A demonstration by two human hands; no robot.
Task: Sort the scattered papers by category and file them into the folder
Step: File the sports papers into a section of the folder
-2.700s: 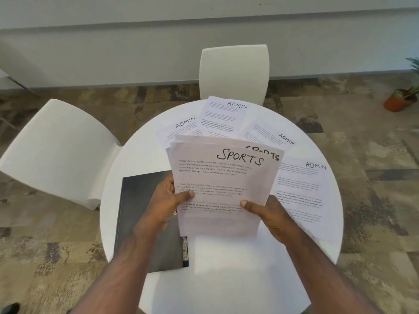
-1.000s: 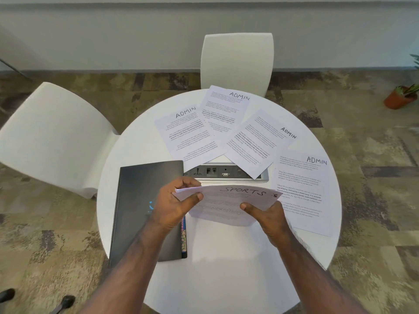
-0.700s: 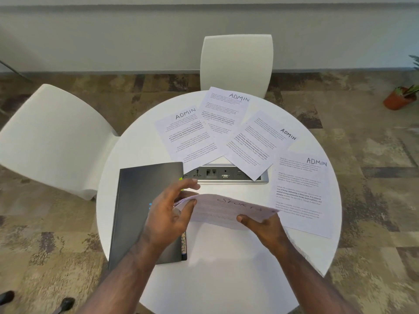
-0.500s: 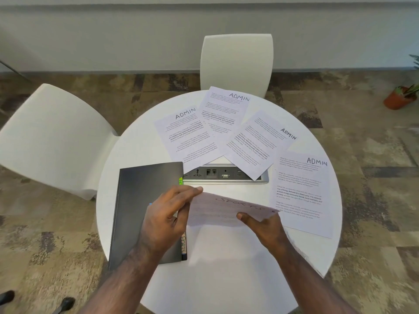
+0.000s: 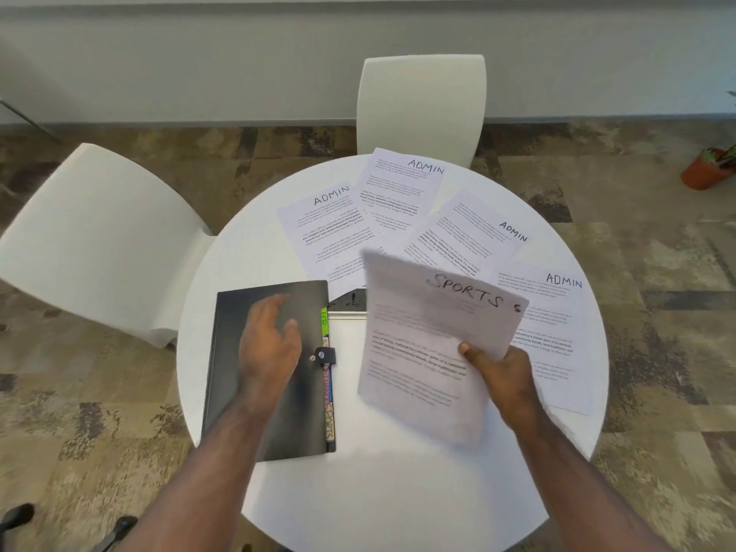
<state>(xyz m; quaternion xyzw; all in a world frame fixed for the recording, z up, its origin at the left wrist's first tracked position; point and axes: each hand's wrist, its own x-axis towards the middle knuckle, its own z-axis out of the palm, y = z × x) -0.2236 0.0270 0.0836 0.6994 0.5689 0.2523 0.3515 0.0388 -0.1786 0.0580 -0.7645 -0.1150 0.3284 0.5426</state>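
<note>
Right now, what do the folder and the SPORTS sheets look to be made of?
Folder: likely matte black plastic, judging by its smooth dull cover and snap clasp; coated card is possible. SPORTS sheets: thin white printer paper, bending in the right hand, with print faintly showing through.

The left hand (image 5: 271,344) has let go of the SPORTS papers (image 5: 430,344). It has moved over to about 9 o'clock and now sits above the black folder (image 5: 239,412) with its fingers loose. The right hand (image 5: 502,376) now holds the papers alone, pinching them near the bottom right. Before, the papers were tipped down nearly flat; now they are lifted up, so the word SPORTS shows again. They now cover most of the socket box in the tabletop (image 5: 398,492).
</note>
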